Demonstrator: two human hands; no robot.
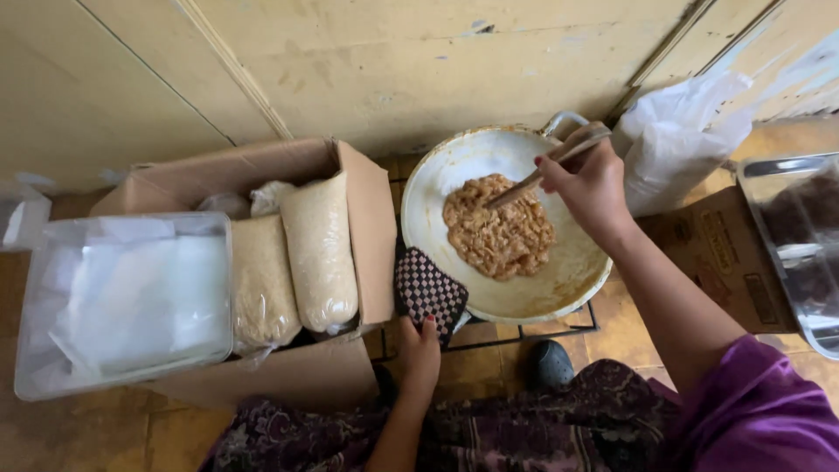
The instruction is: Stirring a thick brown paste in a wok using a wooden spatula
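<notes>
I judged the step in hand to be stirring the brown, crumbly food [498,227] in the pale wok [559,280], and doing it well meant two things: keep the wok pinned so it could not rock on the black wire stand [524,332] under it, and sweep the wooden spatula [533,177] along the wok's wall so the heap got turned rather than pushed over the rim.

My right hand [590,188] hovered over the far side of the wok, close to its metal handle [564,121]. Its grip was closed round the spatula's upper shaft, fingers curled, the blade angled down and toward the food, its tip buried in the near edge of the heap. The forearm ran diagonally across the wok's right rim, wrist bent a little downward.

My left hand [419,354] sat at the near left rim of the wok, its grip pinched shut on a checked cloth pad [428,288] folded over that rim, thumb on top. That arm came straight up from my lap.

The food lay heaped in the middle of the wok, slightly toward the far side. Left of the wok stood an open cardboard box [350,227] with bags of pale grain [319,249], and a clear plastic tub [122,297] beyond it. Right of the wok lay a white plastic bag [677,140].
</notes>
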